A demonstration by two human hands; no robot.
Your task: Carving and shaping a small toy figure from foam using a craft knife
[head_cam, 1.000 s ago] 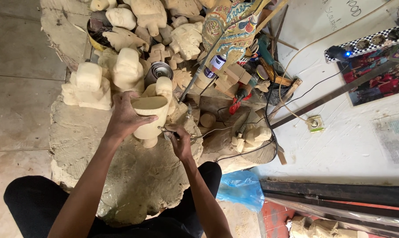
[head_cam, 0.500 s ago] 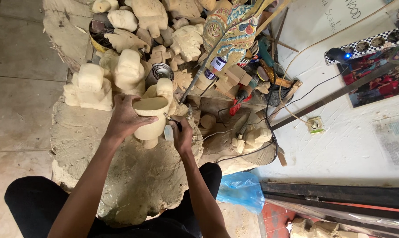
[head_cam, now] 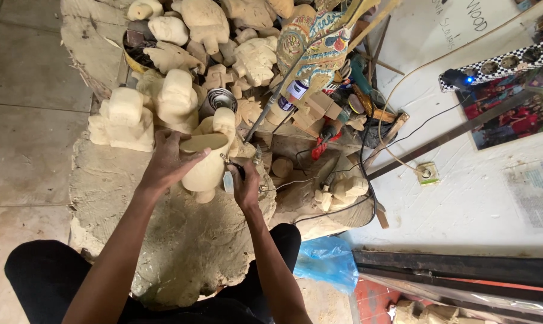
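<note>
Two hands (head_cam: pixel 169 165), one carving (head_cam: pixel 206 168)

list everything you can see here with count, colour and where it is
wooden figure: one, pale wood, held at centre over the work mat
small tool: one, dark with a pale tip, against the figure's right side
carved blanks: many, pale wood, piled along the top and left of the mat
work mat: one, dusty beige, on the floor under the pile
metal tin: one, silver, among the blanks
painted carving: one, multicoloured, top centre
cables: several, black and tan, across the white floor at right
wall socket: one, pale, on the white floor
plastic bag: one, blue, by the knee
left hand: one, gripping the figure's top
right hand: one, holding the small tool
</note>
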